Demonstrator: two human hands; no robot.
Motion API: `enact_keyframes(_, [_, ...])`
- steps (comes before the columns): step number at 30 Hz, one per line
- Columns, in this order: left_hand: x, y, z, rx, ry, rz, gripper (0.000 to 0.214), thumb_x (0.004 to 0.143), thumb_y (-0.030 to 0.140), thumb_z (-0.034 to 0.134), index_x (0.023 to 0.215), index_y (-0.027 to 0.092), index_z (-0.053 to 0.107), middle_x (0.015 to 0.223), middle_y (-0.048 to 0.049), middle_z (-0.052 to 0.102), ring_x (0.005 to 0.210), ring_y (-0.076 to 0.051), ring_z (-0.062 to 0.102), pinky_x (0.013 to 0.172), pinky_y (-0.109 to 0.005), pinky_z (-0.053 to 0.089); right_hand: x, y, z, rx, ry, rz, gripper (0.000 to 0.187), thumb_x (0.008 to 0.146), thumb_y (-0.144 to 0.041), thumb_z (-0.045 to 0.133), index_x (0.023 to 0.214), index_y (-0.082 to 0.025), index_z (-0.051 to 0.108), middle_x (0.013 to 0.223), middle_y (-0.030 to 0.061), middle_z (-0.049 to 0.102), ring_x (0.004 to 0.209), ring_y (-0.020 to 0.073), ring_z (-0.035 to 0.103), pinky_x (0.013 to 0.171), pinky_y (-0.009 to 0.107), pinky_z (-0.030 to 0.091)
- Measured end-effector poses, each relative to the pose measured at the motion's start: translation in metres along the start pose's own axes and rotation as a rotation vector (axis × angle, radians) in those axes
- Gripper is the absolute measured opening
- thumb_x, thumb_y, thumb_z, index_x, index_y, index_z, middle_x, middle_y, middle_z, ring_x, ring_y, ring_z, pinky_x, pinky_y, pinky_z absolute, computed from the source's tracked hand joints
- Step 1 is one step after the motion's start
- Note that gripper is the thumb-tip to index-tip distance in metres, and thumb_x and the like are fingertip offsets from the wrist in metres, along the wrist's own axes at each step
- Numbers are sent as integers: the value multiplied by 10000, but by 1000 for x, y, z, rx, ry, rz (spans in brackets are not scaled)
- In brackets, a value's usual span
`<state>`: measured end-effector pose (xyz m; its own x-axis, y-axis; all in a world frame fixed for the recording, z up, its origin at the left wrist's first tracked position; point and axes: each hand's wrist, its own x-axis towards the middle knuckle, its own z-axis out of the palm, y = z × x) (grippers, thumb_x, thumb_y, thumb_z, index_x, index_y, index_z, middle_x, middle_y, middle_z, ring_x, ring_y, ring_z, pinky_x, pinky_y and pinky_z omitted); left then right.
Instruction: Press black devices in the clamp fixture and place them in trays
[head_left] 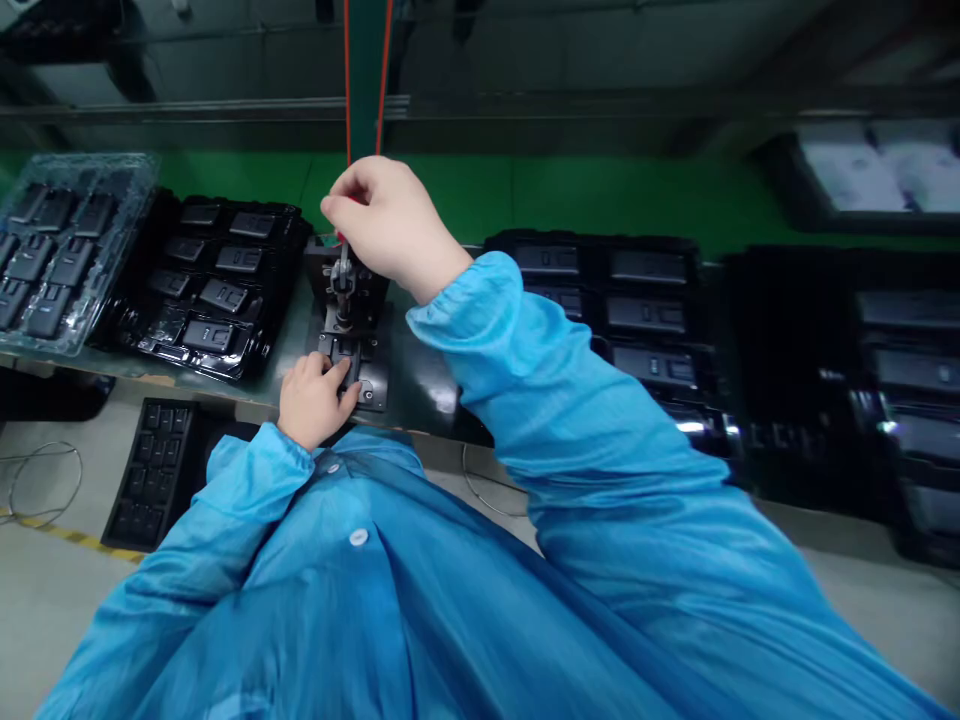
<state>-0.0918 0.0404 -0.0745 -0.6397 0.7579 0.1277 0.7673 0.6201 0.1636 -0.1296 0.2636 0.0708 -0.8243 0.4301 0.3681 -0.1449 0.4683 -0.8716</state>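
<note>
A black toggle clamp press [343, 285] stands on the bench in front of me. My right hand [386, 215] is closed around its red lever handle [340, 238] at the top, and the fingers hide most of the grip. Lower down, my left hand [315, 398] rests at the base plate [373, 395] of the press. Its thumb and forefinger are at a small dark plastic casing [346, 362] lying in the fixture below the plunger, and they partly cover it.
Left of the press, a black tray [259, 350] and a clear tray [79, 340] hold several dark casings. More black trays of casings [649, 315] stand to the right. Below the bench edge on the left is another filled black tray [146, 475].
</note>
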Motion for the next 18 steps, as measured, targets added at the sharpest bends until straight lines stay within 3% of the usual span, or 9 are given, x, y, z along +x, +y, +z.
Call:
enact_keyframes(5, [-1, -15, -8, -154, 76, 33, 387, 1012, 467, 643, 1292, 229, 763, 1167, -133, 689, 1086, -317, 658, 963, -469, 549, -24, -40, -7, 374, 12, 19, 215, 1005, -251, 648, 817, -254, 544, 765, -47, 619, 605, 126, 627, 583, 276, 512])
enact_keyframes(9, [0, -33, -24, -347, 238, 2, 270, 1025, 368, 613, 1171, 199, 765, 1087, -111, 704, 1048, -270, 692, 954, -429, 584, -60, -64, -9, 491, -39, -13, 285, 1038, -378, 658, 817, -240, 544, 744, -48, 583, 666, 109, 604, 651, 239, 529])
enact_keyframes(13, [8, -43, -51, -402, 335, 2, 196, 1011, 316, 622, 1087, 197, 758, 1052, -95, 720, 1008, -246, 706, 930, -415, 592, -73, -58, 0, 531, -44, -22, 338, 1060, -500, 611, 860, -238, 540, 762, -48, 532, 670, 98, 562, 652, 226, 532])
enact_keyframes(18, [28, -37, -100, -450, 527, 66, 133, 1004, 284, 632, 1028, 229, 751, 1014, -59, 743, 1000, -235, 711, 949, -425, 587, -66, -47, 9, 432, -2, -56, 420, 1064, -605, 556, 846, -247, 530, 734, -32, 504, 669, 125, 560, 630, 263, 552])
